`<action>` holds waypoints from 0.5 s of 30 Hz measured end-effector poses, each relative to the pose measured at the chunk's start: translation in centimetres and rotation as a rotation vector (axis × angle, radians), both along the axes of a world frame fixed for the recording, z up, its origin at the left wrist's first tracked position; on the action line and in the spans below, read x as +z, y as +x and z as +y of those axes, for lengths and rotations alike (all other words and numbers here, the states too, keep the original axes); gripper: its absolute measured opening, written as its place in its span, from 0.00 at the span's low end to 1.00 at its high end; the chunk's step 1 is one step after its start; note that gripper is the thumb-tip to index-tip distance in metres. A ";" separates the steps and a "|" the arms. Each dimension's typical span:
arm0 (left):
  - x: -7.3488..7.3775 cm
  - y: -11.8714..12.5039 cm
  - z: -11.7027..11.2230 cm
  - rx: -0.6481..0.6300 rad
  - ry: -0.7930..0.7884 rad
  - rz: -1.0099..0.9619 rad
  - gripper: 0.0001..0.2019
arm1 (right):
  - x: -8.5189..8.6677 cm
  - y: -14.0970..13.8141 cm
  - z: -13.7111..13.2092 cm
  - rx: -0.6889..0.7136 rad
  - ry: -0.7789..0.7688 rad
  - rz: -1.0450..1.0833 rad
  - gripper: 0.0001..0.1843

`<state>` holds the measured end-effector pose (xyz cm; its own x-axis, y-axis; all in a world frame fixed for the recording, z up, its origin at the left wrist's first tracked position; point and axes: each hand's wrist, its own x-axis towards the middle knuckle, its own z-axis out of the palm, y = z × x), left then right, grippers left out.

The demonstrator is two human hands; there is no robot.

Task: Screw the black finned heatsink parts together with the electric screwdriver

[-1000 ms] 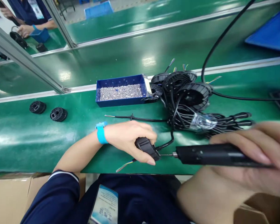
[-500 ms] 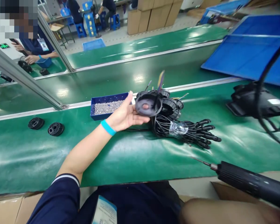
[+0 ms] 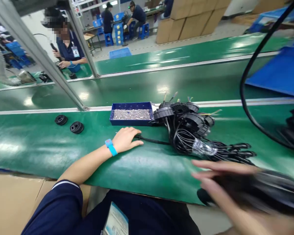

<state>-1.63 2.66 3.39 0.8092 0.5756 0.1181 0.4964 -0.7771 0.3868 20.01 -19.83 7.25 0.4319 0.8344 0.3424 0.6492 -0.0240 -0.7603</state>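
My left hand lies palm down on the green belt, a blue band on its wrist. Thumb and fingers close on the end of a black cable that runs right into a bundle of black round parts with cables. My right hand is low at the right and smeared by motion. Its fingers stretch along a black electric screwdriver, which is blurred too.
A blue tray of small screws stands just beyond my left hand. Two loose black round parts lie further left. A slanted metal post rises at left. A thick black cord hangs at right. A co-worker works across the line.
My left hand has put the round black part back on the pile and dropped to the cable on the belt. My right hand with the screwdriver has swung left and up.
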 end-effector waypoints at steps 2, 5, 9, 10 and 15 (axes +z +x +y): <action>-0.5 -2.3 -1.1 -0.033 0.042 0.086 0.24 | -0.9 -0.7 2.9 0.149 -0.169 -0.080 0.22; -0.5 -5.4 -1.6 0.054 0.081 0.073 0.23 | -3.5 -2.2 7.7 0.302 -0.344 -0.263 0.26; 0.2 -11.9 0.1 0.664 0.401 -0.024 0.29 | -6.1 -3.4 11.3 0.382 -0.393 -0.447 0.21; 0.2 -13.9 0.7 0.826 0.438 -0.025 0.33 | -6.3 -3.4 11.5 0.380 -0.438 -0.475 0.19; -0.9 -21.0 2.5 1.017 0.175 -0.075 0.26 | -6.1 -2.5 11.4 0.332 -0.500 -0.525 0.15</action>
<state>-22.61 5.19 2.48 -0.0634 0.9532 0.2956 0.9291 -0.0517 0.3661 17.55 -8.44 1.11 0.0200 0.9997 -0.0171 0.9526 -0.0242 -0.3034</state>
